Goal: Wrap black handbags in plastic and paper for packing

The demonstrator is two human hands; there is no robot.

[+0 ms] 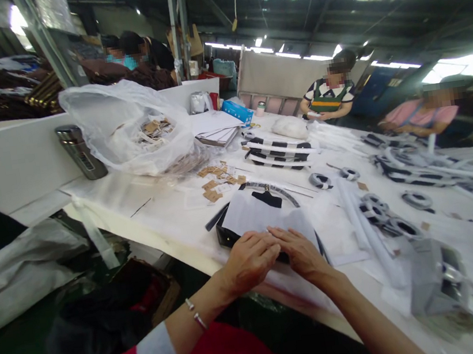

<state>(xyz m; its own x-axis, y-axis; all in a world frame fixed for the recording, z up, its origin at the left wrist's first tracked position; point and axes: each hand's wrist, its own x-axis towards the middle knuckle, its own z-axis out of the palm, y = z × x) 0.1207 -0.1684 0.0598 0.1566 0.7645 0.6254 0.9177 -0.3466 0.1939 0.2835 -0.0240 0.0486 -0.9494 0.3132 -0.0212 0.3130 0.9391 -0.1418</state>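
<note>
While the left hand [250, 262] and right hand [301, 252] lie flat on a white paper sheet [263, 214] (each grip open, fingertips almost meeting), a black bag [226, 237] sits partly under the sheet on the table [156, 228], just below a curved strap [273, 188].

factory workshop: long white worktable [151, 226], co-workers [329, 95] alongside, metal roof beams [322, 0], strip lights [263, 50]
</note>
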